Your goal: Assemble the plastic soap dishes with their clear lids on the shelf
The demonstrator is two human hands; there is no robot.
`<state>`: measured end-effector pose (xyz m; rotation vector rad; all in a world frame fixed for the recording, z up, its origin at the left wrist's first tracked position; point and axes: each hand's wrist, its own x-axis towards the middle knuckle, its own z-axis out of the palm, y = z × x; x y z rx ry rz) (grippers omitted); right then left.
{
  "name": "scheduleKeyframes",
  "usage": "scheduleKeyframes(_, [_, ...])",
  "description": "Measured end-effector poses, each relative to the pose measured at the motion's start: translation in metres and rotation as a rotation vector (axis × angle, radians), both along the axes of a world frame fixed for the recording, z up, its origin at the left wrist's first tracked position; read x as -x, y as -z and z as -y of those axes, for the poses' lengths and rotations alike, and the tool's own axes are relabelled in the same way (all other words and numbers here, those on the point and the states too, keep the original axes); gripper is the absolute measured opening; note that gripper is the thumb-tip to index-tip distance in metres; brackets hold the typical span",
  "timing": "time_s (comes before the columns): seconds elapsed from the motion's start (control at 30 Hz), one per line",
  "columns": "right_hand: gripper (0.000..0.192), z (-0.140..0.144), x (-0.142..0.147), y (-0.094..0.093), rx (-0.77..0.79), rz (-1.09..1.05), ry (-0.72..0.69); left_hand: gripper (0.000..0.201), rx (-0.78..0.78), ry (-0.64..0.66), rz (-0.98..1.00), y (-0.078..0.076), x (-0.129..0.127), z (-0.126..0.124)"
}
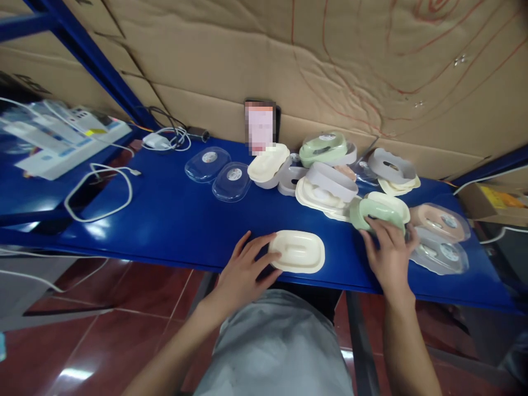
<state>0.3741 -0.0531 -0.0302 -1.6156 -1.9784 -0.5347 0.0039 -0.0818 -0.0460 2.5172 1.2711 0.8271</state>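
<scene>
Before me on the blue table, a cream oval soap dish tray (297, 251) lies with its hollow side up. The fingers and thumb of my left hand (246, 268) are spread around its left end, touching the rim. Farther right, my right hand (388, 245) reaches over a pale green soap dish part (381, 210), its fingers closed on the near edge; the fingertips are partly hidden. A cream piece (396, 202) shows right behind the green one. Left of these, a grey ring-shaped part (332, 180) rests on stacked cream trays (319, 199).
Clear lids (207, 164) lie at the back left, and more soap dish parts, including a green one (324, 147), stand along the back. Lidded pink (439, 223) and grey (437, 250) dishes lie at the right. A phone (260, 126), white cable (99, 212) and power strip (78, 146) are also there.
</scene>
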Motion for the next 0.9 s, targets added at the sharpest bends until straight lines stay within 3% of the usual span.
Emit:
scheduleKeyframes(0.2, [0.038,0.044,0.086,-0.009,0.115,-0.084,-0.395,0.06,0.061,0.01,0.078,0.007,0.001,-0.002])
scheduleKeyframes(0.33, [0.039,0.045,0.127,-0.012,0.224,-0.106,-0.603,0.065,0.051,-0.028,0.078,0.008,0.001,-0.001])
scheduleKeyframes(0.5, [0.044,0.038,0.118,-0.014,0.326,-0.053,-0.599,0.047,0.045,-0.028,0.053,0.006,0.002,0.003])
scheduleKeyframes(0.73, [0.04,0.042,0.121,-0.013,0.352,-0.086,-0.64,0.063,0.138,-0.02,0.2,0.011,0.006,0.002])
scheduleKeyframes(0.9, [0.036,0.04,0.136,-0.006,0.351,-0.041,-0.64,0.04,-0.001,-0.006,0.114,0.013,0.005,0.001])
